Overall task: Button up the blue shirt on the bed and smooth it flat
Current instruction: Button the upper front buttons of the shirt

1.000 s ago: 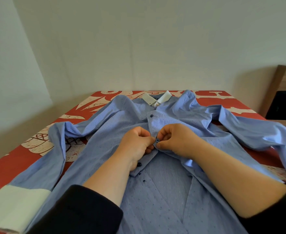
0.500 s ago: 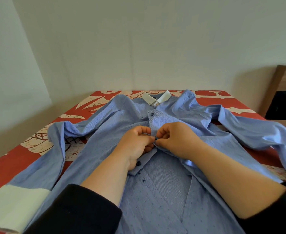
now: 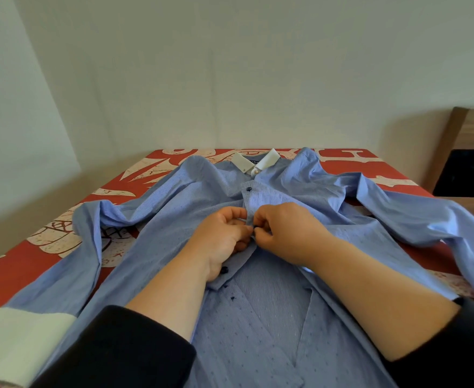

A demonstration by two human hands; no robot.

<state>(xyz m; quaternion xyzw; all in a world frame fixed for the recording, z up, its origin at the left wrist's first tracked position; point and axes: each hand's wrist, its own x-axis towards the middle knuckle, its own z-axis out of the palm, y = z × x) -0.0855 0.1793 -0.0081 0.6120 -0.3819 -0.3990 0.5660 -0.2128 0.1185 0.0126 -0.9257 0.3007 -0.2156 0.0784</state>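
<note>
The blue shirt [image 3: 300, 191] lies face up on the bed with its white collar [image 3: 254, 161] at the far end and its sleeves spread to both sides. One dark button [image 3: 248, 188] near the collar is fastened. My left hand [image 3: 222, 236] and my right hand [image 3: 283, 231] meet at the placket at chest height, both pinching the fabric edges around a dark button [image 3: 255, 227]. Another dark button [image 3: 224, 270] shows just below my left wrist. Below my hands the front lies open in a V.
The bed has a red cover with a cream print [image 3: 62, 239] and reaches to a pale wall. A white cuff [image 3: 20, 345] of the left sleeve lies at the near left edge. A wooden piece of furniture [image 3: 471, 152] with a dark opening stands at the right.
Both hands stay at the same spot on the placket, with small finger shifts; the fabric edge now stands up between the fingertips above the button.
</note>
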